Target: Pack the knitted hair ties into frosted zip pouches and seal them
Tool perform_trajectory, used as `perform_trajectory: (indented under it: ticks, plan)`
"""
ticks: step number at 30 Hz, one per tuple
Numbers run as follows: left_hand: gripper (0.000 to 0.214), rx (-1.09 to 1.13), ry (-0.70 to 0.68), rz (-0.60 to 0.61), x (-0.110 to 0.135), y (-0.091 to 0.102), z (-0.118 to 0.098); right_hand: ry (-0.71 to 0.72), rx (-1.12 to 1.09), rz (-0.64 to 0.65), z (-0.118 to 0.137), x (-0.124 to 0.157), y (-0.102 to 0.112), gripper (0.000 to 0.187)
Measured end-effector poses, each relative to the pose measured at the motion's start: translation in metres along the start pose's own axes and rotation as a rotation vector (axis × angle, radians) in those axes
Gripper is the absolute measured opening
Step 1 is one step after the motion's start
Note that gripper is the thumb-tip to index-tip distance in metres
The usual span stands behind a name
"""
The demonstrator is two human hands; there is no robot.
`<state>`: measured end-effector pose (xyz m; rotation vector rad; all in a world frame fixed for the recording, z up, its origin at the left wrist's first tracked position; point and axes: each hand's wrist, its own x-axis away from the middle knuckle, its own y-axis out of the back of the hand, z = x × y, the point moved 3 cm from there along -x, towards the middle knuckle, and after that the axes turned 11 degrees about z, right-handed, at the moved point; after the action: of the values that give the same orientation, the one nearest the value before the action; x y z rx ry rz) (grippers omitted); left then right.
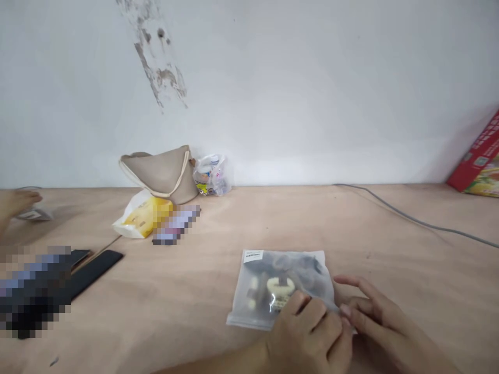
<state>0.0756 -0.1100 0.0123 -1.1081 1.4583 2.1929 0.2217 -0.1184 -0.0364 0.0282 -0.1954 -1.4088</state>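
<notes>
A frosted plastic zip bag (273, 280) lies flat on the wooden table (218, 291), with dark and cream-coloured small items showing through it and a white label at its top left corner. My left hand (312, 332) rests on the bag's near right part, fingers curled and pressed onto it. My right hand (374, 317) lies at the bag's right edge, fingers stretched out and touching the plastic there.
A beige bucket bag (163, 174), a yellow-white plastic bag (140, 218) and a small clear packet (211, 175) stand by the wall. A grey cable (409, 218) crosses the right side. A red box (477, 163) is far right. Another person's hand (17, 202) is at far left, near black flat items (93, 265).
</notes>
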Motion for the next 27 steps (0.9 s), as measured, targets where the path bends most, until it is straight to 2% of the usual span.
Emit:
perform_trajectory:
  ticks: [3,7,11,14,16,18,19,20,22,23,25,27]
  plan:
    - [0.018,0.029,-0.029,-0.029,0.000,0.000,0.000,0.020,-0.013,0.100,-0.002,0.000,-0.004,0.041]
    - [0.015,0.021,-0.045,0.068,0.009,0.009,0.011,0.040,0.027,-0.033,-0.012,-0.002,0.011,0.039]
    - [0.007,-0.015,-0.035,0.212,0.035,0.038,0.037,-0.064,0.070,-0.114,-0.019,-0.002,0.029,0.042]
    - [0.010,-0.025,0.058,0.205,0.058,0.064,0.058,-0.116,0.112,-0.174,-0.016,-0.001,0.037,0.043]
    - [0.014,-0.029,0.190,0.214,0.069,0.074,0.072,-0.131,0.145,-0.125,-0.011,-0.003,0.037,0.046]
    - [0.007,0.110,0.435,0.236,0.075,0.079,0.086,-0.126,0.205,-0.068,-0.003,-0.008,0.036,0.046]
    - [0.009,0.234,0.617,0.279,0.077,0.079,0.094,-0.116,0.250,-0.046,0.001,-0.011,0.036,0.043]
    - [0.022,0.381,0.848,0.359,0.079,0.077,0.101,-0.109,0.305,-0.037,0.005,-0.016,0.037,0.038]
    - [0.035,0.715,1.323,0.539,0.082,0.069,0.108,-0.111,0.401,-0.031,0.010,-0.025,0.038,0.034]
    - [0.041,0.878,1.475,0.608,0.081,0.065,0.109,-0.114,0.431,-0.035,0.011,-0.031,0.038,0.035]
    - [0.038,1.152,1.592,0.698,0.073,0.057,0.108,-0.105,0.444,-0.053,0.011,-0.040,0.036,0.036]
    - [0.033,1.301,1.637,0.695,0.066,0.048,0.109,-0.070,0.421,-0.066,0.012,-0.048,0.030,0.035]
